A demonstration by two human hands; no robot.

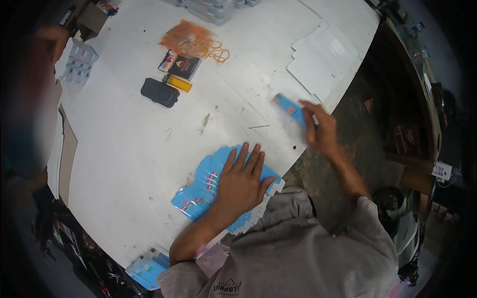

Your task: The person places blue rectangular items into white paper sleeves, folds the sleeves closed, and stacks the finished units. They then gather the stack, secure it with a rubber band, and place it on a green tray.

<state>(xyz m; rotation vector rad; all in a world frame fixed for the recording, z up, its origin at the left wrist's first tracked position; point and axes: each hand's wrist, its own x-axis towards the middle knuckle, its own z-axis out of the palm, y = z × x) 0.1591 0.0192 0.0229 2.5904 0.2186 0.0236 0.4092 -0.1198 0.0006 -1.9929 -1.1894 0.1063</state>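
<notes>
Your left hand [242, 184] lay flat, its grip released, probably steadying the fanned blue cartons [203, 174] at the desk's [119, 129] near edge; your right hand [320, 129] grasped a single blue piece [289, 110] by the right edge, apparently keeping it separate.

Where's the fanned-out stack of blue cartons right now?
In the head view, the fanned blue cartons lie just left of centre in the lower half, on the white table near its front edge, under the left hand.
</notes>
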